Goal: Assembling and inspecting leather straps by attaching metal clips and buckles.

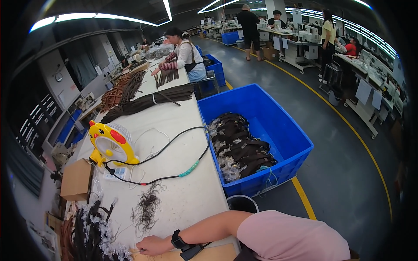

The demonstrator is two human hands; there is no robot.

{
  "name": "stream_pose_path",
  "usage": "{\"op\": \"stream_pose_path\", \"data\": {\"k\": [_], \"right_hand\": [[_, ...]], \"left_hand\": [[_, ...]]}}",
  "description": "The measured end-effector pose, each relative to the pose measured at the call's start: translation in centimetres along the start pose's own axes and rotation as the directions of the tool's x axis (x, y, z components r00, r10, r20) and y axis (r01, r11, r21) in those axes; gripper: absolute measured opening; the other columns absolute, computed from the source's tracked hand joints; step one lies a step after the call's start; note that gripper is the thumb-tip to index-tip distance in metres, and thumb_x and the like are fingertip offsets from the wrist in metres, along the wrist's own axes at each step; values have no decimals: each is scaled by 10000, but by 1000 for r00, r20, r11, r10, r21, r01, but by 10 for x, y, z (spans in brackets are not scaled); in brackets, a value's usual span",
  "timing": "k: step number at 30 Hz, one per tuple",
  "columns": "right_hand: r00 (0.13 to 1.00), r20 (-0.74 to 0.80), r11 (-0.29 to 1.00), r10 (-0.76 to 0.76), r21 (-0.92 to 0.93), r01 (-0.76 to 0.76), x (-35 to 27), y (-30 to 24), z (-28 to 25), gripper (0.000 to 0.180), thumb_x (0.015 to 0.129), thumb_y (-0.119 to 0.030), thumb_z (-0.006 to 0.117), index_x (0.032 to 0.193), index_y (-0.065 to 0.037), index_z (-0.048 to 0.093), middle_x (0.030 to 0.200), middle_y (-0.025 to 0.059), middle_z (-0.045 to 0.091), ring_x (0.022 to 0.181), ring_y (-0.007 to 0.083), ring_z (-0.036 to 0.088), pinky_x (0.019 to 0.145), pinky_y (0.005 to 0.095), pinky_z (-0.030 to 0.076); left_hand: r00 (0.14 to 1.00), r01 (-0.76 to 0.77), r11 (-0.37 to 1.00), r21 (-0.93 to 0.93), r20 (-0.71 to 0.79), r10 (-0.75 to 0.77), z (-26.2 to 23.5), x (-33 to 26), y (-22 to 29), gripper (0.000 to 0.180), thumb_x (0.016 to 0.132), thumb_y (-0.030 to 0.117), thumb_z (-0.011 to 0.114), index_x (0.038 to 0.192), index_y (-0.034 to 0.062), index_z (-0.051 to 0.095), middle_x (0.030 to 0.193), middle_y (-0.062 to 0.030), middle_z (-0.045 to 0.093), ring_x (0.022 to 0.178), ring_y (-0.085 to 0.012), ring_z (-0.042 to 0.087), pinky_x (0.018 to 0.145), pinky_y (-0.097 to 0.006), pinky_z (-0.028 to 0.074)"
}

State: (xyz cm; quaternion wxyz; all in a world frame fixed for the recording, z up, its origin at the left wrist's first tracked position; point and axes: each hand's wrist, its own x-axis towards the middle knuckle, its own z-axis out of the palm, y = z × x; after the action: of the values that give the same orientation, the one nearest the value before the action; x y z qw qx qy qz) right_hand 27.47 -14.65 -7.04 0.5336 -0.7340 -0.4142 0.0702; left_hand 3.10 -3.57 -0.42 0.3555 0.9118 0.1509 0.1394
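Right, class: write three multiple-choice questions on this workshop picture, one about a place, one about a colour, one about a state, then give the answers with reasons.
1. Where does the yellow desk fan stand?
A. On the white table
B. On the floor
C. In the bin

2. What colour is the big bin beside the table?
A. Red
B. Blue
C. Green

3. How is the person's hand with the black wristband?
A. Raised in the air
B. Inside the bin
C. Resting on the table edge

Answers: 1 A, the fan sits on the tabletop near a cardboard box. 2 B, its walls are blue. 3 C, the hand lies flat at the near edge.
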Motion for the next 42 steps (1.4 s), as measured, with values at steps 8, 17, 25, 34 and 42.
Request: {"op": "stream_pose_path", "data": {"k": [8,17,25,34,42], "right_hand": [[999,42,999,5,-34,-3,-8,-4,-9,237,897,-269,629,874,-46,550,782,159,622,817,380,613,679,485,451],[989,144,995,26,-103,-11,-3,-25,-16,399,973,-445,526,1043,-79,668,877,186,692,818,397,658,698,496,505],[976,185,981,-111,-135,137,-4,-60,-50,347,924,-389,610,1142,-132,693,943,150,705,853,327,672,731,429,525],[831,530,936,-167,-180,303,-9,-48,-10,251,835,-230,716,1070,-140,714,847,100,703,772,309,673,669,407,508],[837,520,948,-170,-146,284,6,-55,-4,140,810,-198,716,920,-110,714,788,133,676,727,346,641,630,425,480]], "left_hand": [[1000,1,1000,-24,4,-1,4,-3,-1,297,1019,183,549,1100,-87,643,1036,-185,682,935,-278,596,896,-359,482],[959,-231,955,188,-120,256,6,15,-63,178,848,-16,629,1021,-4,667,945,-146,568,906,-283,587,796,-367,488],[995,16,986,168,-95,0,-7,31,-5,194,793,84,757,972,21,717,758,-109,614,650,-271,614,615,-363,491],[989,27,999,36,-143,-22,28,40,-20,189,779,63,780,959,16,745,723,-79,615,590,-161,563,558,-294,447],[975,75,985,-152,-198,-105,36,42,-17,110,802,97,771,878,22,743,734,-90,646,601,-192,623,561,-307,466]]}}
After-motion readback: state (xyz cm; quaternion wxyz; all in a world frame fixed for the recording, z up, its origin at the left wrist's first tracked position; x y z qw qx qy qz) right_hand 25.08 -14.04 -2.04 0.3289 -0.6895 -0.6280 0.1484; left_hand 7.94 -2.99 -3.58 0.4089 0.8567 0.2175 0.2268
